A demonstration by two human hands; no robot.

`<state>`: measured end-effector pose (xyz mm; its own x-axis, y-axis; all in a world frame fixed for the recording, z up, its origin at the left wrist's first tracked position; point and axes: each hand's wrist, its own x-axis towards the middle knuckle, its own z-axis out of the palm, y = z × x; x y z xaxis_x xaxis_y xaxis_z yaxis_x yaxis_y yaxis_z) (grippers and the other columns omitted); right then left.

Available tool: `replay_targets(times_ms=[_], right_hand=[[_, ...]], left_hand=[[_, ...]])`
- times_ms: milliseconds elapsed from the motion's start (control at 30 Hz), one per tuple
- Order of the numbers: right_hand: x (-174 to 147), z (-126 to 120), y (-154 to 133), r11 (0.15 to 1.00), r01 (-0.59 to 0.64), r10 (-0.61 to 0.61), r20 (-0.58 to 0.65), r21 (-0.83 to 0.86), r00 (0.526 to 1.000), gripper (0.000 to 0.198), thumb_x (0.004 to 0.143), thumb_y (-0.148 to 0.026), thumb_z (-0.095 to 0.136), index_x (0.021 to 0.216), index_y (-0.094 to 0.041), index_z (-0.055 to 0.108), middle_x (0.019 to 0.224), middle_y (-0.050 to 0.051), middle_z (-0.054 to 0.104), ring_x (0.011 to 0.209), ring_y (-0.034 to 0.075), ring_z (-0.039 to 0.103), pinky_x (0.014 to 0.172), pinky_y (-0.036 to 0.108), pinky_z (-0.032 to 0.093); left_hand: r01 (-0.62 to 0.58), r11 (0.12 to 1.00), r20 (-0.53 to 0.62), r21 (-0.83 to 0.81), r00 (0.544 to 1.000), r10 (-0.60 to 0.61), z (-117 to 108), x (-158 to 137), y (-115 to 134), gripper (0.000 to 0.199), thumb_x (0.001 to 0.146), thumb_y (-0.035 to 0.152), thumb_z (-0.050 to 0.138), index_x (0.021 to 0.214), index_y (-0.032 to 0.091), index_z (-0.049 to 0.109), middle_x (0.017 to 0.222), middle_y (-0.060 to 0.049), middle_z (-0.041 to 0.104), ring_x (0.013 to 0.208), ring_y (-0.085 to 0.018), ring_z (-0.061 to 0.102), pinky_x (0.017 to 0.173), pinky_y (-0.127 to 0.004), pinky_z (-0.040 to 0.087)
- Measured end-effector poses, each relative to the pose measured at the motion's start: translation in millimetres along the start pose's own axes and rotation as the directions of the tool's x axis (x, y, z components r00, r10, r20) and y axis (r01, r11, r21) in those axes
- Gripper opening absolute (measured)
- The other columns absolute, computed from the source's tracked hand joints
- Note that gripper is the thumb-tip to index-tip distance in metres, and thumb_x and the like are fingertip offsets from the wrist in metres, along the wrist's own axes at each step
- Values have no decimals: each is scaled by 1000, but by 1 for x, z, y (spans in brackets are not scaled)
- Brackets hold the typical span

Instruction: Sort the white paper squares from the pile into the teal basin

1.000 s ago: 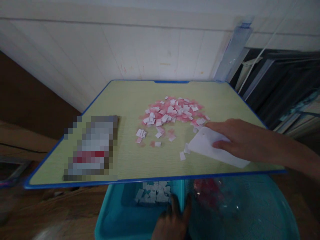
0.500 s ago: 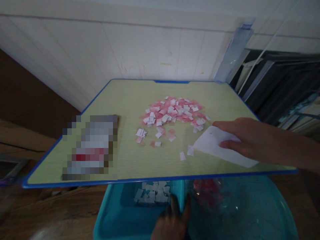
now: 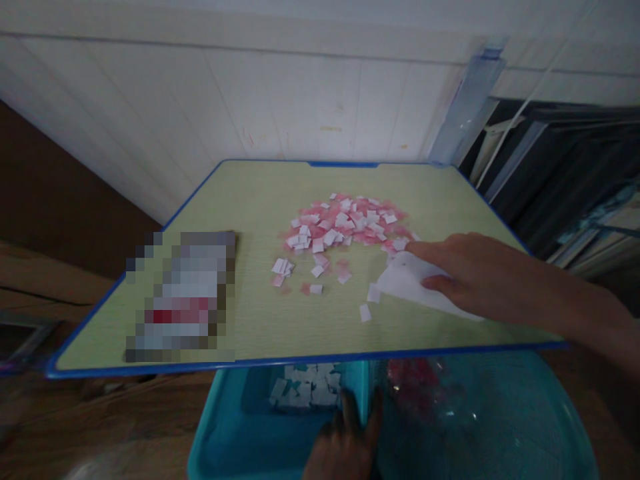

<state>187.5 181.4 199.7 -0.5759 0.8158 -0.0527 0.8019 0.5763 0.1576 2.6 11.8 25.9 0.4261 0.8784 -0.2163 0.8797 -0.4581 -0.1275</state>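
My right hand [image 3: 470, 270] holds a flat white plastic card [image 3: 407, 280] tilted on the green table [image 3: 260, 193], its edge beside a pile of small pink and white paper squares [image 3: 345, 227]. Two loose white squares [image 3: 367, 303] lie just left of the card. My left hand [image 3: 345, 443] grips the rim of a blue bin [image 3: 225, 433] below the table's front edge. The bin's left compartment holds white squares [image 3: 307, 387]; pink squares [image 3: 415, 383] lie to the right of the divider.
A blurred flat object [image 3: 183, 293] lies on the table's left part. A white wall stands behind the table. Dark frames and a clear plastic strip [image 3: 465, 100] lean at the right. The floor below is wooden.
My right hand has slid the white card left and a little away, toward the pile's right edge. One loose square moved with it. My left hand has stayed on the bin.
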Motion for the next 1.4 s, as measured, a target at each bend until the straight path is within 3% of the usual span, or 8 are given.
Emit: replay_targets(times_ms=[133, 233, 367, 533, 900, 1100, 1267, 1400], right_hand=[[6, -1, -1, 998, -49, 50, 4, -26, 999, 36, 83, -16, 45, 117, -18, 58, 77, 8, 66, 69, 22, 59, 55, 30, 27], [9, -1, -1, 1000, 2, -2, 10, -7, 1000, 37, 83, -17, 45, 118, -18, 58, 78, 8, 66, 70, 23, 60, 56, 31, 27], [8, -1, -1, 996, -77, 77, 1, -35, 997, 38, 82, -14, 44, 117, -18, 58, 76, 8, 66, 67, 23, 58, 54, 31, 25], [1, -2, -3, 996, 80, -79, -35, 42, 996, 35, 83, -14, 44, 114, -19, 59, 76, 6, 66, 66, 20, 57, 57, 31, 28], [-12, 1, -23, 961, 244, -226, -140, 131, 964, 30, 86, -13, 45, 112, -22, 57, 70, 0, 60, 63, 16, 53, 59, 30, 30], [-7, 0, -12, 945, 40, -37, -15, 326, 999, 21, 84, -25, 50, 101, -20, 61, 85, 6, 66, 79, 22, 60, 67, 33, 39], [3, 11, -5, 833, -54, -29, 141, 551, 990, 17, 80, -31, 54, 91, -19, 60, 94, 7, 67, 88, 24, 62, 73, 34, 44], [11, 18, -5, 733, -121, -17, 196, 670, 980, 18, 77, -30, 56, 90, -17, 57, 90, 7, 67, 80, 22, 63, 68, 33, 46]], left_hand=[[-4, 1000, -15, 1, 1000, 4, 2, 0, -1, 60, 86, 9, 45, 139, 37, 39, 114, -19, 67, 66, -15, 68, 61, -23, 54], [-15, 1000, -14, -21, 1000, 15, 7, 0, -2, 57, 87, 13, 46, 139, 36, 39, 115, -21, 66, 64, -16, 67, 60, -24, 55], [-52, 997, -12, -65, 999, 51, 13, 1, -2, 53, 89, 19, 45, 140, 34, 38, 115, -24, 65, 67, -18, 68, 58, -24, 54], [-39, 998, -20, -51, 999, 38, 15, -1, -2, 55, 88, 17, 45, 140, 34, 38, 117, -24, 64, 66, -18, 69, 58, -25, 55], [-60, 997, -40, -39, 997, 58, 16, 1, -3, 57, 86, 13, 45, 140, 32, 38, 111, -22, 67, 61, -17, 67, 53, -23, 53], [-9, 1000, -29, -20, 1000, 9, 7, 1, 0, 55, 86, 14, 47, 137, 36, 43, 115, -20, 66, 60, -15, 66, 56, -24, 54], [16, 1000, 9, -16, 1000, -15, 4, 2, 3, 59, 85, 14, 48, 138, 38, 40, 115, -19, 66, 63, -17, 67, 57, -25, 54], [21, 999, 35, -31, 999, -20, 7, 2, 4, 63, 84, 10, 48, 139, 38, 38, 117, -19, 65, 64, -17, 67, 58, -26, 55]])
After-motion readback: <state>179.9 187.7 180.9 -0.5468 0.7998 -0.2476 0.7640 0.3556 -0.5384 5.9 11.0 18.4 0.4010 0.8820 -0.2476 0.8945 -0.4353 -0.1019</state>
